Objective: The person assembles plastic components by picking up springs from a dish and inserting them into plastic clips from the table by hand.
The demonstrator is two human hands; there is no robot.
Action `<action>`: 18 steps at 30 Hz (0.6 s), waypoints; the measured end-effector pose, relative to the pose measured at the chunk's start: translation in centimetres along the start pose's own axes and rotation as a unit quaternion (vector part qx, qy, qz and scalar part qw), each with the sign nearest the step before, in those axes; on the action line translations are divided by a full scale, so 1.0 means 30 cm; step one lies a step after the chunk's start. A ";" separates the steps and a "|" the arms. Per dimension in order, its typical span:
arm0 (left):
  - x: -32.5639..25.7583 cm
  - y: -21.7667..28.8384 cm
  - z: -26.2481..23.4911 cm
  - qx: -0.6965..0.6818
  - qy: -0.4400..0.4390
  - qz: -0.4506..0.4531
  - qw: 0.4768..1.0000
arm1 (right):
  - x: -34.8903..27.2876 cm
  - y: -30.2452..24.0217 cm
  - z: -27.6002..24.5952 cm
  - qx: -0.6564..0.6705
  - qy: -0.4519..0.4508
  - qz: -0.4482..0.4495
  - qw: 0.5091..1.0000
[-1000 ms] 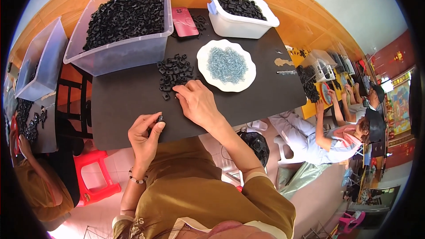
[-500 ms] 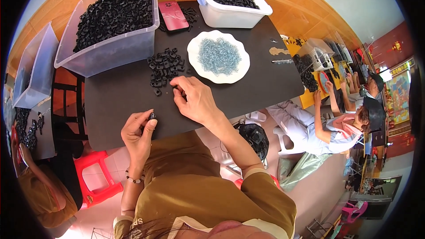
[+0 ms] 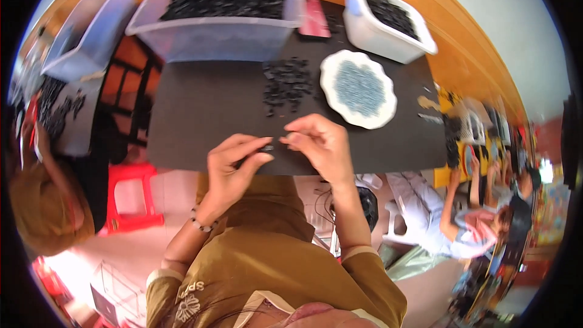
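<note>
Between the thumb and index finger of my left hand (image 3: 234,167) is a small black plastic part (image 3: 267,147). My right hand (image 3: 323,149) is close beside it, its fingertips pinched together; what they hold is too small and blurred to name. Both hands are above the near half of a dark table (image 3: 200,109). Just beyond them lies a loose pile of small black plastic parts (image 3: 288,84). To the right of the pile, a white scalloped plate (image 3: 389,108) carries many tiny clear bluish pieces (image 3: 363,88).
Heaped black parts fill a large clear bin (image 3: 212,41) at the back left and a white tub (image 3: 385,41) at the back right. Between them lies a pink phone (image 3: 314,19). A red stool (image 3: 133,197) stands at left. Other people work at tables on both sides.
My right hand has left the edge of the pile and come near the left hand's fingertips. The left hand still holds its black part. The whole view has shifted and blurred.
</note>
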State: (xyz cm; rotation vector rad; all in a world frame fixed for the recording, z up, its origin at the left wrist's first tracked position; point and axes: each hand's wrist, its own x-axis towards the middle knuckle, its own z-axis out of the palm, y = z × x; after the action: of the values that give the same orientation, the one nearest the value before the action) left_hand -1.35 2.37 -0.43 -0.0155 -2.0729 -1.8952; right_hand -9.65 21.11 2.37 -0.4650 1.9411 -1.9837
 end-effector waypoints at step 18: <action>-0.013 0.007 -0.015 -0.041 -0.049 0.060 0.996 | -0.050 0.031 0.005 0.148 -0.079 0.006 0.986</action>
State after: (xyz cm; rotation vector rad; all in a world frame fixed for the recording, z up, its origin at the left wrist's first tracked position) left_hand -0.82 2.04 -0.32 -0.2501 -2.0061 -1.9393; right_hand -8.24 21.64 1.42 -0.5117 1.5196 -2.1119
